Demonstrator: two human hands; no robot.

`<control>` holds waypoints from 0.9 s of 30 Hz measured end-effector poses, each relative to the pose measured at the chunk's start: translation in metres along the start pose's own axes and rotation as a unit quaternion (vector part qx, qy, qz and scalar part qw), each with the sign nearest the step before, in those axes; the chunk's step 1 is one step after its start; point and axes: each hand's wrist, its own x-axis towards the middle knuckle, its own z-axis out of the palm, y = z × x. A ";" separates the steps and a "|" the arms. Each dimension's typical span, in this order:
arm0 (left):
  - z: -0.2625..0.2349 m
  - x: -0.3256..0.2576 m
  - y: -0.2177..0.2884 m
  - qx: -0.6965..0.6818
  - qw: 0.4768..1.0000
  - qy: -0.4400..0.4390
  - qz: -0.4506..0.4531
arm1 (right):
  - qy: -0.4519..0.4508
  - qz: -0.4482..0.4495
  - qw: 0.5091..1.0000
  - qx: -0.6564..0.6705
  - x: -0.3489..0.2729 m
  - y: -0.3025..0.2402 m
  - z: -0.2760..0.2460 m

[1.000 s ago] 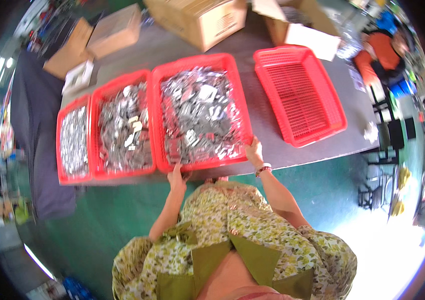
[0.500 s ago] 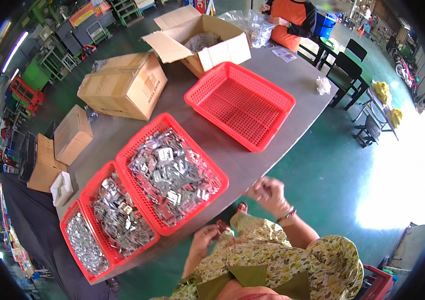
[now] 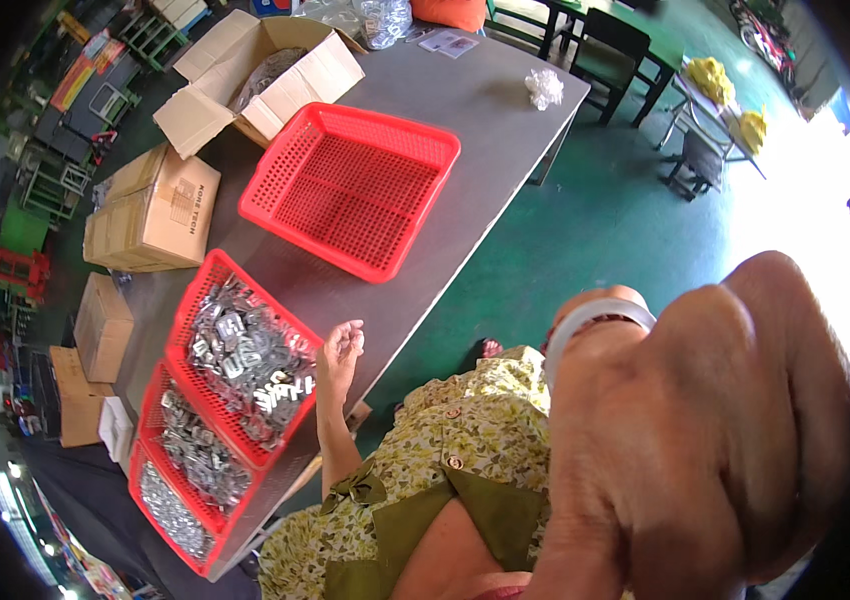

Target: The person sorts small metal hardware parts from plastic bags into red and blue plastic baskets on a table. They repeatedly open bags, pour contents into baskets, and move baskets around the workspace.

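My left hand [image 3: 341,352] is raised beside the right edge of the largest filled red basket [image 3: 298,446], fingers loosely bent and nothing seen in them. Shiny metal pieces [image 3: 235,345], many shaped like small buckles or clips, fill that basket. Very close and large at the right, my right hand [image 3: 685,440] has its knuckles up and fingers curled in. Its fingertips are hidden, so I cannot make out whether they grip anything. A pale band [image 3: 595,320] circles the right wrist.
An empty red basket [image 3: 425,195] lies on the grey table [image 3: 490,105]. Two smaller red baskets [image 3: 160,385] with metal parts stand at the near left. Cardboard boxes [image 3: 170,215] line the far left side. Crumpled clear plastic [image 3: 545,88] lies near the right edge.
My right hand has risen from beside the table edge to close in front of the view. The left hand has lifted toward the filled basket. The view has shifted and turned.
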 end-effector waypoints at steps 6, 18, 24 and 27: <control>0.047 0.056 -0.015 0.119 0.981 0.152 -0.010 | 0.050 0.006 0.998 0.041 0.003 -0.064 -0.062; 0.097 0.236 0.000 0.281 0.923 0.188 0.182 | 0.066 -0.013 0.997 0.042 0.014 -0.074 -0.212; 0.194 0.334 -0.006 0.349 0.929 -0.008 0.121 | 0.277 -0.014 0.960 -0.035 -0.005 -0.046 -0.307; 0.209 0.348 -0.003 0.378 0.914 -0.117 0.088 | 0.257 0.290 0.795 -0.466 -0.095 -0.047 -0.392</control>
